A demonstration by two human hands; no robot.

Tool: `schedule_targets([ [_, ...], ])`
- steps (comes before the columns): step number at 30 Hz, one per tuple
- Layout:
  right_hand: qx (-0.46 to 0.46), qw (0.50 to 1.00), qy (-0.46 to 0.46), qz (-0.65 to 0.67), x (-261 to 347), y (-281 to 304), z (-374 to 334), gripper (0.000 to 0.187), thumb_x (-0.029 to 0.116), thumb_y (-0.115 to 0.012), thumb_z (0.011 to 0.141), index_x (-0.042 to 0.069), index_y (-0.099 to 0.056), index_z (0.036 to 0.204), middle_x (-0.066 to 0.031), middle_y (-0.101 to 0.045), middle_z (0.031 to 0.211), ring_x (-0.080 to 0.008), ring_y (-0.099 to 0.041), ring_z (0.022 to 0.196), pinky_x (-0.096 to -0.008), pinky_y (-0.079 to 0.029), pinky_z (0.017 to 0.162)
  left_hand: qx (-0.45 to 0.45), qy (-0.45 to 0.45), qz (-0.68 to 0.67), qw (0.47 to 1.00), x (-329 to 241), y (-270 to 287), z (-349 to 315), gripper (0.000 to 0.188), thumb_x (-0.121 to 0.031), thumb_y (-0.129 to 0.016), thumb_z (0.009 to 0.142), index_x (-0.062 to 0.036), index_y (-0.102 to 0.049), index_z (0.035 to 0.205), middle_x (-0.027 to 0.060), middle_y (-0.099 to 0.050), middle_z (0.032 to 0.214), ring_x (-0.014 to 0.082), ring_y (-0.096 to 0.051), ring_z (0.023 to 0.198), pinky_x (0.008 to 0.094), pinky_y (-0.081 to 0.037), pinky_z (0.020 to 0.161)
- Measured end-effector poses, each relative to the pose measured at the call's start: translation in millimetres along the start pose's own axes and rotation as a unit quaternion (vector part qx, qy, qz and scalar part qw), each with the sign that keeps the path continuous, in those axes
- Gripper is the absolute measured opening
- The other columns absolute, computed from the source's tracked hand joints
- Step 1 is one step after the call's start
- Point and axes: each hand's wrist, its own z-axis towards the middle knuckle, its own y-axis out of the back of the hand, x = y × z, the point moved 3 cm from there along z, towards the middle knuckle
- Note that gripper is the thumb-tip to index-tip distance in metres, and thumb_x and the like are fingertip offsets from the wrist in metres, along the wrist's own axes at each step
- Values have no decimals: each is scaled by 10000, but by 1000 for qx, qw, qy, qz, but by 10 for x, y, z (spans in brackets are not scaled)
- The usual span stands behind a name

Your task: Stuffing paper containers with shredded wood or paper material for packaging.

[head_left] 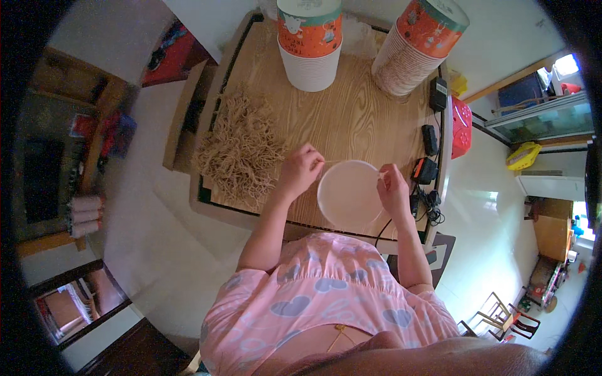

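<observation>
A white paper bucket [351, 195], its round mouth facing up, sits at the table's near edge in front of me. At its left rim my left hand [303, 168] is closed in a pinch, and a thin pale piece of twine [333, 161] runs from its fingertips toward the far rim. My right hand [393, 187] is closed too, its fingertips together against the right rim; what lies between them is too small to make out. Left of my left hand spreads a loose heap of brown twine pieces [241, 149].
Two tall stacks of nested buckets, a left stack [309, 66] and a right stack [404, 62], stand at the far side of the wood-grain table [338, 119]. Black adapters [429, 139] and tangled cables [431, 203] line the right edge. A red plastic object [461, 127] is beyond it.
</observation>
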Motion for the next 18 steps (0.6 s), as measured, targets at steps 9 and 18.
schedule_targets([
  [9, 61, 988, -139, 2, -228, -214, -368, 233, 68, -495, 810, 69, -470, 1042, -217, -596, 847, -397, -591, 745, -468, -477, 642, -72, 164, -45, 983, 153, -334, -504, 92, -136, -557, 816, -62, -594, 855, 155, -620, 732, 317, -615, 679, 396, -471, 566],
  [18, 278, 947, 68, -148, 116, -528, -965, 212, 202, -473, 870, 20, -527, 965, -191, -619, 775, -353, -609, 665, -428, -488, 587, -57, 161, -212, 962, 241, -436, -236, 76, -70, -551, 830, -9, -597, 831, 108, -641, 729, 210, -641, 677, 302, -491, 607],
])
